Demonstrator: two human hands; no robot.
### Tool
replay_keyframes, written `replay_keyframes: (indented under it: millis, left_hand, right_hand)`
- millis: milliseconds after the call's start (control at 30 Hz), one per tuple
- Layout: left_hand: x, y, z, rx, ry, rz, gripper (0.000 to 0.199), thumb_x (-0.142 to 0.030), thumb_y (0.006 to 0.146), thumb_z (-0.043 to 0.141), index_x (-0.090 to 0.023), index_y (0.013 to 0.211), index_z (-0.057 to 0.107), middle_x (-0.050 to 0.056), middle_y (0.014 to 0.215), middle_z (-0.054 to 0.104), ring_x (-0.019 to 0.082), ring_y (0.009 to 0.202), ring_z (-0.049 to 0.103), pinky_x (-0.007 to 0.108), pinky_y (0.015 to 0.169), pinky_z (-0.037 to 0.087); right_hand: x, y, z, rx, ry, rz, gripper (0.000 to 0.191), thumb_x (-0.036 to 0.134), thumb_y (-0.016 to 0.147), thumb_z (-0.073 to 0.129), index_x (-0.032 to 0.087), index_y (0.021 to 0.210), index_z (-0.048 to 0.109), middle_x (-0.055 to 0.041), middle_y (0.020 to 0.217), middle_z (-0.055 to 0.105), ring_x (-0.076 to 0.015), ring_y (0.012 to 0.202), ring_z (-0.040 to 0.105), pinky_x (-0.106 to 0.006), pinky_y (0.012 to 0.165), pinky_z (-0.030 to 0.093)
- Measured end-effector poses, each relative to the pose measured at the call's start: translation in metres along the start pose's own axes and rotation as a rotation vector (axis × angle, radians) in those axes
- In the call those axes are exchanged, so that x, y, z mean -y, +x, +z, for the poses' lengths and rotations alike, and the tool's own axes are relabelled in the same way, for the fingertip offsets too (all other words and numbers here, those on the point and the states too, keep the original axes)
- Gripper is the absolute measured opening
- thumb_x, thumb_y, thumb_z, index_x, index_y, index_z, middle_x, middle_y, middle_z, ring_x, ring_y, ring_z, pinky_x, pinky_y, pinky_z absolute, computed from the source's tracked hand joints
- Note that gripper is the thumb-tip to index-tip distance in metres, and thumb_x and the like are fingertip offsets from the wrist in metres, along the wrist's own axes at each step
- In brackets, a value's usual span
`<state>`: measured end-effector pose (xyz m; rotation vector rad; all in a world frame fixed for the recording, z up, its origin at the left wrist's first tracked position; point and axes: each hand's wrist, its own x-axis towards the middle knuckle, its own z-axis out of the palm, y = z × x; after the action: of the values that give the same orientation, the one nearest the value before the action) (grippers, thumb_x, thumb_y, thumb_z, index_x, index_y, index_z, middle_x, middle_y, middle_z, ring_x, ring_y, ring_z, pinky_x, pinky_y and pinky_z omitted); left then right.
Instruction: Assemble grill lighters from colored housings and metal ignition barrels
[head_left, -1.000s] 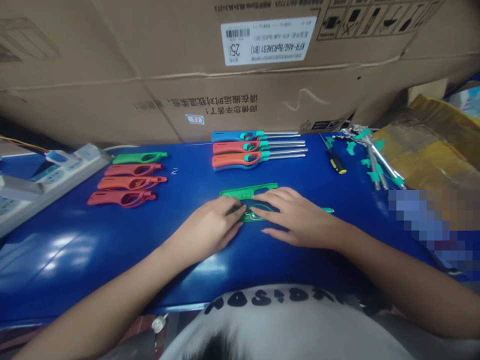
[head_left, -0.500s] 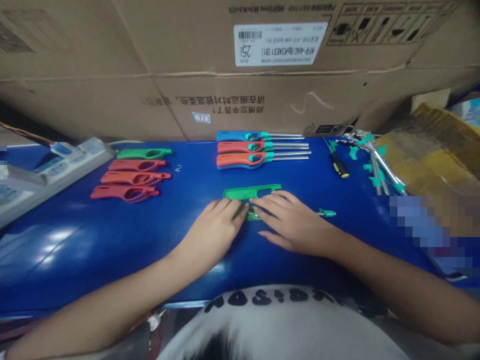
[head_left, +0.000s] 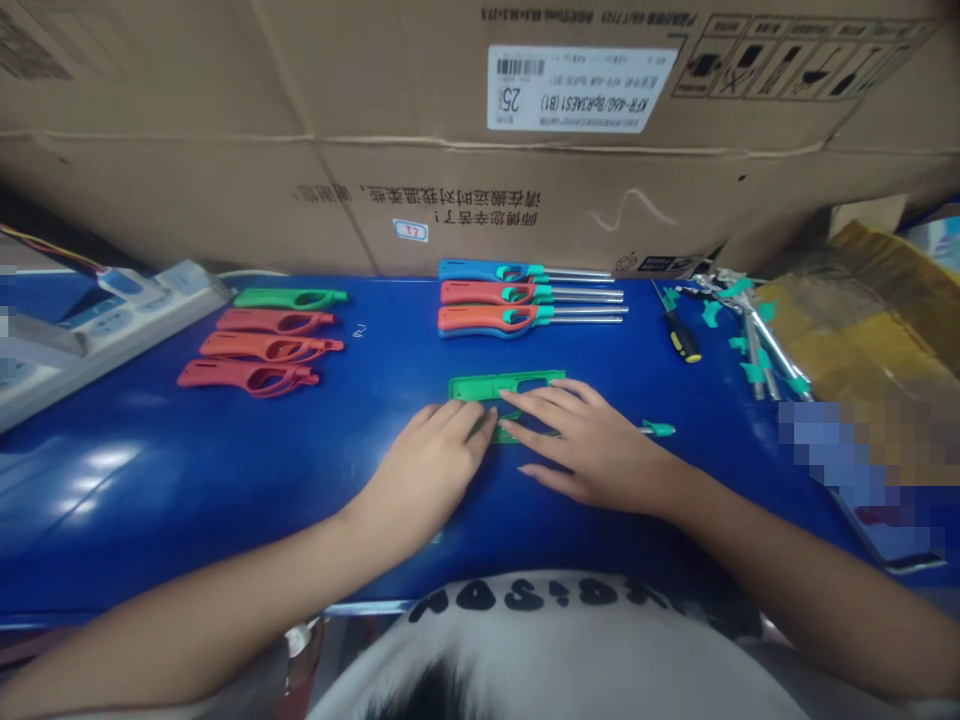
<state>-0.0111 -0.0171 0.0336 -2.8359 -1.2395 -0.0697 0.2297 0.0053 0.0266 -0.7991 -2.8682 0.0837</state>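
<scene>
On the desk [head_left: 315, 440], the green case [head_left: 513, 432] lies right under the hands, its long axis running left to right, with the left hand [head_left: 433, 455] bent over its left end and the right hand [head_left: 592, 440] laid across its right stretch, fingers spread wide; whether the left fingers grip or only press, I cannot tell. The green shell [head_left: 480, 386] lies just beyond, roughly parallel, about equally near both hands, while a green-tipped rod [head_left: 660, 430] shows past the right hand, roughly in line with the case.
</scene>
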Motion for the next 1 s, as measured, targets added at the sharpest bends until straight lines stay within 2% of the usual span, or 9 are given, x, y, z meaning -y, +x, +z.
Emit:
replay_keyframes:
  millis: [233, 367, 500, 567, 633, 733, 833, 1000]
  left_hand:
    - [0.009, 0.003, 0.007, -0.087, -0.253, -0.036, 0.043, -0.017, 0.096, 0.062, -0.006, 0.137, 0.057, 0.016, 0.116, 0.07, 0.029, 0.102, 0.066, 0.044, 0.086, 0.058]
    - [0.01, 0.005, 0.008, -0.089, -0.285, -0.035, 0.04, -0.017, 0.096, 0.062, -0.007, 0.135, 0.059, 0.015, 0.117, 0.07, 0.029, 0.103, 0.066, 0.045, 0.087, 0.058]
    - [0.01, 0.006, 0.005, -0.043, -0.276, -0.047, 0.039, -0.02, 0.098, 0.059, -0.009, 0.136, 0.059, 0.014, 0.117, 0.068, 0.029, 0.103, 0.063, 0.046, 0.089, 0.057]
    - [0.009, 0.006, 0.005, -0.026, -0.271, -0.035, 0.039, -0.021, 0.099, 0.057, -0.011, 0.137, 0.058, 0.014, 0.117, 0.067, 0.029, 0.103, 0.062, 0.046, 0.088, 0.057]
    - [0.009, 0.005, 0.006, -0.031, -0.25, -0.013, 0.04, -0.021, 0.099, 0.057, -0.013, 0.138, 0.057, 0.013, 0.117, 0.066, 0.029, 0.102, 0.062, 0.046, 0.086, 0.057]
    - [0.007, 0.003, 0.009, -0.056, -0.209, 0.016, 0.039, -0.019, 0.1, 0.055, -0.012, 0.138, 0.058, 0.014, 0.116, 0.067, 0.029, 0.102, 0.063, 0.046, 0.085, 0.057]
    - [0.006, 0.002, 0.011, -0.077, -0.212, 0.032, 0.036, -0.019, 0.101, 0.052, -0.011, 0.136, 0.059, 0.014, 0.114, 0.068, 0.029, 0.104, 0.063, 0.046, 0.086, 0.057]
    - [0.007, 0.004, 0.013, -0.122, -0.313, 0.042, 0.033, -0.021, 0.102, 0.053, -0.008, 0.13, 0.062, 0.014, 0.11, 0.069, 0.028, 0.101, 0.064, 0.045, 0.086, 0.058]
  right_hand:
    - [0.003, 0.001, 0.006, -0.006, 0.037, 0.067, 0.044, 0.038, 0.103, 0.049, 0.019, 0.142, 0.058, -0.0192, 0.158, 0.043, -0.0353, 0.139, 0.047, -0.059, 0.112, 0.037]
    - [0.006, 0.001, 0.007, -0.011, 0.061, 0.102, 0.042, 0.036, 0.103, 0.048, 0.02, 0.14, 0.061, -0.0189, 0.156, 0.046, -0.0343, 0.138, 0.048, -0.06, 0.115, 0.033]
    - [0.001, 0.0, 0.002, -0.039, 0.115, 0.132, 0.039, 0.036, 0.103, 0.05, 0.025, 0.138, 0.061, -0.0139, 0.157, 0.045, -0.0308, 0.14, 0.046, -0.06, 0.118, 0.027]
    - [-0.003, 0.0, -0.001, -0.136, 0.126, 0.188, 0.029, 0.031, 0.102, 0.052, 0.025, 0.126, 0.067, -0.0111, 0.148, 0.054, -0.0275, 0.132, 0.051, -0.055, 0.115, 0.03]
    - [-0.006, 0.001, -0.003, -0.22, 0.115, 0.265, 0.018, 0.026, 0.1, 0.056, 0.023, 0.108, 0.072, -0.009, 0.127, 0.066, -0.0247, 0.115, 0.058, -0.048, 0.103, 0.038]
    - [-0.01, 0.004, -0.003, -0.208, 0.096, 0.316, 0.01, 0.025, 0.096, 0.062, 0.022, 0.093, 0.071, -0.0055, 0.1, 0.07, -0.0223, 0.094, 0.058, -0.04, 0.084, 0.038]
    - [-0.011, 0.005, 0.002, -0.163, 0.144, 0.318, 0.008, 0.025, 0.095, 0.065, 0.021, 0.09, 0.07, -0.0027, 0.092, 0.071, -0.0201, 0.087, 0.055, -0.037, 0.079, 0.033]
    - [-0.011, 0.006, 0.013, -0.191, 0.268, 0.373, 0.012, 0.023, 0.093, 0.07, 0.021, 0.081, 0.07, 0.0005, 0.085, 0.071, -0.0178, 0.084, 0.056, -0.036, 0.079, 0.031]
